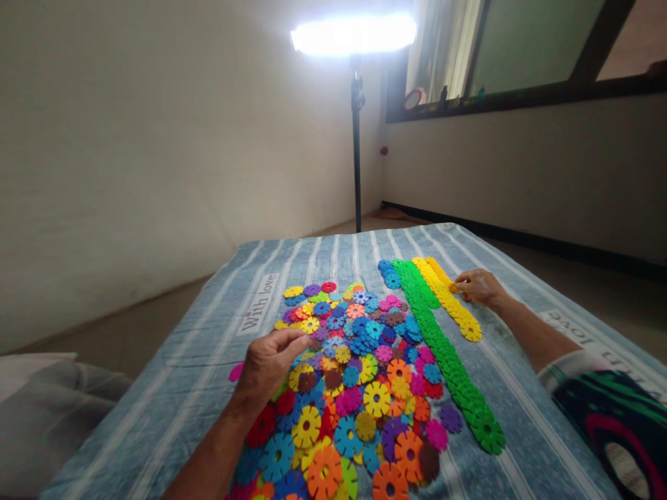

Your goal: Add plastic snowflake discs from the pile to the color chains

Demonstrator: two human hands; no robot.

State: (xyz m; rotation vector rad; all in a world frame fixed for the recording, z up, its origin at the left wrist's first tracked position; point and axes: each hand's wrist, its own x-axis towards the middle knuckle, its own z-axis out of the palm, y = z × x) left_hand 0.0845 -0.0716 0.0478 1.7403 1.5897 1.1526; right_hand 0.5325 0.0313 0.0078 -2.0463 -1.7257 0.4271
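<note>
A big heap of notched plastic discs (376, 398) in many colours and sizes is spread over the cloth. My left hand (268, 361) is at the left side of this heap, thumb and fingertips brought together; whether a disc is between them is hidden. To the right, my right hand (478, 286) pinches a yellow notched disc at the near end of a short yellow row (438, 269). Beside it runs a longer row of overlapping yellow discs (458, 311). Left of that lie a long green row (448, 354) and a short blue row (390, 274).
A striped blue cloth (182, 396) printed with lettering covers the work surface. Behind its far edge stands a lit lamp (354, 35) on a black pole (357, 167). A window (531, 48) with small items on its sill is at the upper right. Pale fabric (57, 410) shows at lower left.
</note>
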